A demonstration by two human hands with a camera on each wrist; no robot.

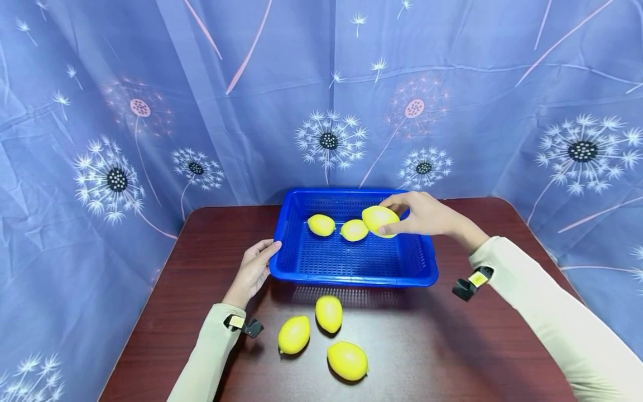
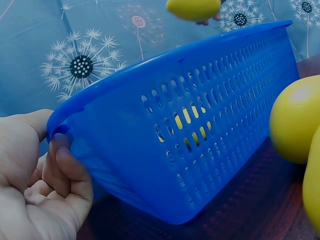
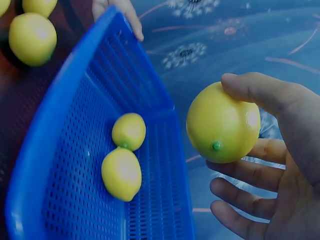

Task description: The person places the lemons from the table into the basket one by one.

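A blue plastic basket [image 1: 351, 281] with slotted walls stands on the table, two yellow lemons inside: one lemon [image 1: 321, 225] at the left and another lemon [image 1: 354, 230] beside it. Over the basket's right part, my right hand [image 1: 419, 215] holds a third lemon [image 1: 380, 221] between thumb and fingers; the right wrist view shows its green stem end. My left hand [image 1: 253, 271] grips the basket's left rim, thumb on top and fingers curled beneath, as the left wrist view [image 2: 45, 175] shows.
In front of the basket lie three loose lemons: one lemon [image 1: 329, 314] nearest it, one lemon [image 1: 293, 335] to the left and one lemon [image 1: 348, 360] closest to me. The dark red wooden table [image 1: 201, 245] ends at a blue dandelion-patterned curtain [image 1: 261, 139].
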